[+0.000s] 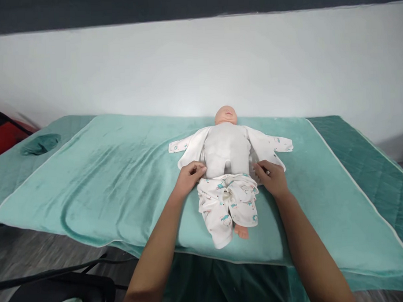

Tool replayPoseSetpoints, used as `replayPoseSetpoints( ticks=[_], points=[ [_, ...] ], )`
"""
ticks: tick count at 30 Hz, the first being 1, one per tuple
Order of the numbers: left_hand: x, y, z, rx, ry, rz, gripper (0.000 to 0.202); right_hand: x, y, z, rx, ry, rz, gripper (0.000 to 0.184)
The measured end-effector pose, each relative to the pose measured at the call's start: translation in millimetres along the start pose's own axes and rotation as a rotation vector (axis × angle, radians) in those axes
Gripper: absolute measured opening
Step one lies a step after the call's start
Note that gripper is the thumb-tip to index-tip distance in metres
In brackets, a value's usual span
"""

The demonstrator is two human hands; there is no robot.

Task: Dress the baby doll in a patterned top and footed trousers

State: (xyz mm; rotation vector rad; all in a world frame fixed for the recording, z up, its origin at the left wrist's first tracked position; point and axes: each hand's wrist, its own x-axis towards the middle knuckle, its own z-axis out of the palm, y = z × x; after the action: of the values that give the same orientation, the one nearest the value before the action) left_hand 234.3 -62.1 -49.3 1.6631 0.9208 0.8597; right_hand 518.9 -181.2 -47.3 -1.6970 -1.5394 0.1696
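A baby doll [226, 141] with a white cloth body lies on its back, head toward the wall. Its white printed shirt [265, 144] is spread open, both sleeves stretched sideways. Patterned trousers [216, 207] sit low on the legs, leaving the crotch uncovered, and one bare foot [241, 231] shows below a cuff. My left hand [190, 177] is closed in a pinch beside the doll's hip, just above the trouser waist. On the other side my right hand [271, 177] has its fingers bent together by the shirt's lower edge. What either pinch contains is hidden.
A light green sheet [123, 171] with wrinkles covers the massage bed, which has a face hole [41, 144] at its left end. The white wall [135, 69] stands behind. A black chair [67, 292] is at lower left, and a red item [4, 138] at far left.
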Motion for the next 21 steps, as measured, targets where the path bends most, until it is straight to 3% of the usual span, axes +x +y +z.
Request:
replayPoseSetpoints(
  ticks=[5, 9, 13, 18, 21],
  points=[
    [-1.5, 2.8, -4.8, -0.137, -0.203, -0.015, 0.028, -7.2, -12.0, -0.4, 0.365, -0.17, -0.057, 0.028],
    [-0.7, 3.8, -14.2, -0.15, -0.433, 0.031, 0.027, -12.5, -14.4, -0.9, 0.513, -0.256, -0.067, 0.018],
    [1.9, 3.4, -21.3, -0.151, -0.58, 0.077, 0.035, -14.3, -14.5, -3.1, 0.563, -0.301, -0.054, 0.017],
    [1.5, 5.1, -23.7, -0.092, -0.638, 0.086, 0.034, -14.6, -17.4, -5.7, 0.532, -0.329, -0.01, 0.022],
    [-1.8, 5.1, -22.2, -0.105, -0.579, 0.051, 0.033, -16.1, -16.4, -4.0, 0.498, -0.316, 0.014, 0.025]
  ],
)
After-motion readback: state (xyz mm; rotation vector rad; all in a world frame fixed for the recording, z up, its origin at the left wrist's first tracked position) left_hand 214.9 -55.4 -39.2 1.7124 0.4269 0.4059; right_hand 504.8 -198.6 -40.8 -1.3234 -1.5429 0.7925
